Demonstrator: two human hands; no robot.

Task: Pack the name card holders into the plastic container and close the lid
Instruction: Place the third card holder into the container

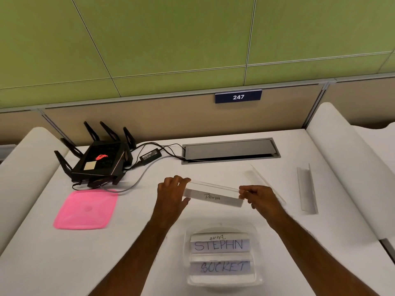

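A clear name card holder (213,194) marked "PANDA" is held off the desk (277,221) by both ends: the left hand (171,197) has fingers curled round its left end w/ thumb underneath, the right hand (259,198) pinches the right end betw. thumb and fingertips. Its long axis runs left-right, slightly lower at the right. The plastic container (223,258) lies toward the person from the held piece, just below the hands in view, open-topped, w/ holders reading "STEPHN" and "SOCKET" already laid inside and a third label partly hidden behind them. Those lie w/ the same left-right axis, so the held one is judged to need only a pull back and down, no turn; both hands are about equally near. Space left inside cannot be told. Two more holders wait on the desk: one (266,184) just beyond the right hand, another (307,190) further right. The pink lid (85,209) lies well to the left, nearer the left hand, beside a black router (100,160) and its cables. Nothing is seen betw. holder and container.
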